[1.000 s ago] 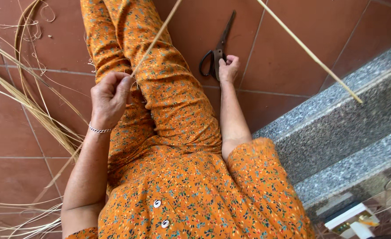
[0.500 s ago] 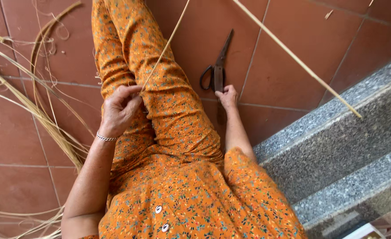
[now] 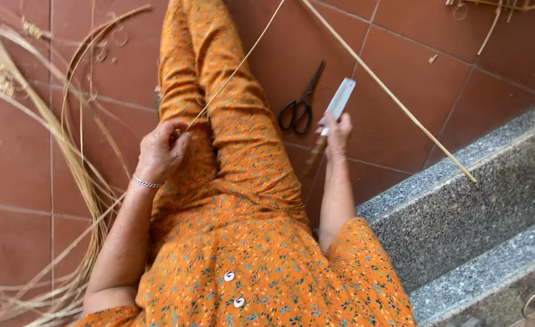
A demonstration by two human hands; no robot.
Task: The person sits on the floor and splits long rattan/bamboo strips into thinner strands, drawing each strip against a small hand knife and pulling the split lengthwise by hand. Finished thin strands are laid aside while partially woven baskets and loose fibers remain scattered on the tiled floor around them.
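Seated on tiled floor (image 3: 401, 72), person pinches thin reed strip (image 3: 237, 66) in closed left hand (image 3: 161, 151) over lap, kept taut; right hand (image 3: 337, 130) fingers wrap pale-bladed knife (image 3: 339, 103), lifted beside scissors (image 3: 301, 106).

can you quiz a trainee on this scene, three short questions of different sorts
1. True or false: the black scissors are in the right hand.
2. What does the left hand pinch between its fingers?
A. a thin strip of cane
B. a button
C. the scissors
3. Fill in: the right hand holds a knife with a pale, flat ____ that points away from the body.

Key:
1. False: they lie on the tiled floor, beside the hand.
2. A: the thin strip runs up and away from the fingers.
3. blade
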